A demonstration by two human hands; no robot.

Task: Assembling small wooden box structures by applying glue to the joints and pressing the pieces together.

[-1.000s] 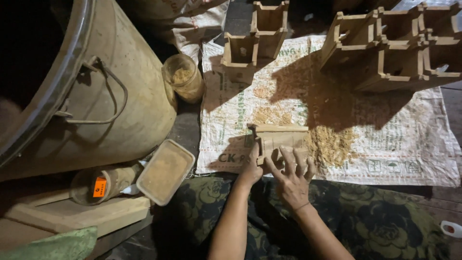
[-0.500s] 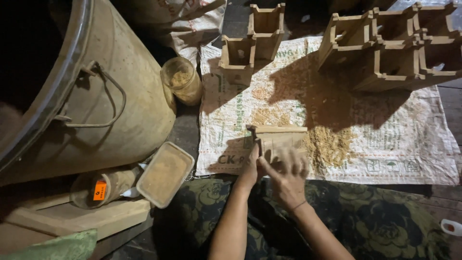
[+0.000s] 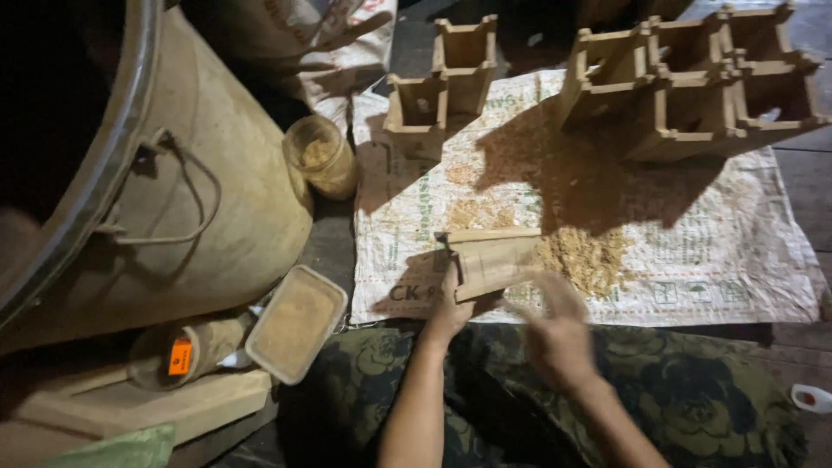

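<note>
While the person sat at the near edge of the woven sack mat (image 3: 693,260), a small wooden box mould (image 3: 494,260) lay tipped on its side right by that edge, roughly in the middle. Their left hand (image 3: 451,308) was clamped on the mould's left end, thumb up along the side. The right hand (image 3: 559,334) hovered just beside the mould's lower right corner, and it was so blurred I honestly couldn't tell if the fingers were apart or together, though it didn't seem to be gripping anything.

Just right of the mould sat a loose pile of sawdust (image 3: 585,256), with more scattered thinly up the middle of the mat. Toward the far left corner stood a pair of open wooden moulds (image 3: 442,82), and a bigger cluster of moulds (image 3: 702,82) crowded the far right corner.

Off the mat's left edge there was a dusty glass jar (image 3: 322,156), then a huge metal drum (image 3: 173,173) with a wire handle. Nearer the person, a rectangular plastic tub (image 3: 296,322) full of sawdust leaned against a cylinder with an orange sticker (image 3: 186,351).
</note>
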